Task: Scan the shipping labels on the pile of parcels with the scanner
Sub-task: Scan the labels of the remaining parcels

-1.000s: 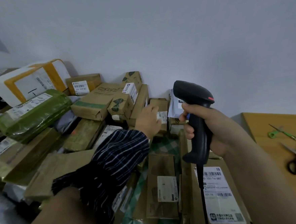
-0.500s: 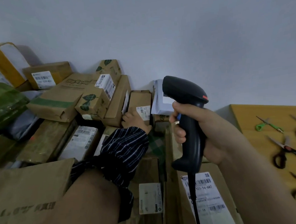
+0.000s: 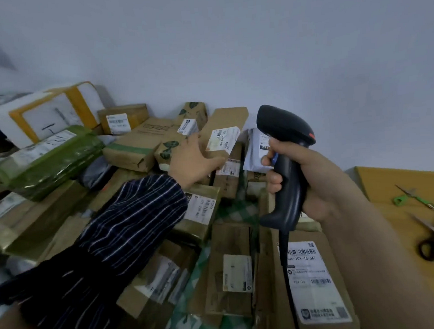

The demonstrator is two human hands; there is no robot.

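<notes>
Since half a second before, the left hand point(image 3: 194, 160) had been moved up from the foot of a small carton, and a long brown box point(image 3: 229, 118) had been tipped up out of the pile of parcels point(image 3: 130, 150), so that its white shipping label point(image 3: 223, 140) was turned towards the camera. The box's lower end was clasped between the thumb and fingers of that hand, the striped sleeve point(image 3: 128, 227) stretched across the pile. The black scanner point(image 3: 284, 134) was kept upright in the right hand point(image 3: 322, 182), whose fingers were wrapped round the grip, just right of the raised label. Scissors point(image 3: 431, 239) were laid on the wooden bench point(image 3: 381, 183) at the right
</notes>
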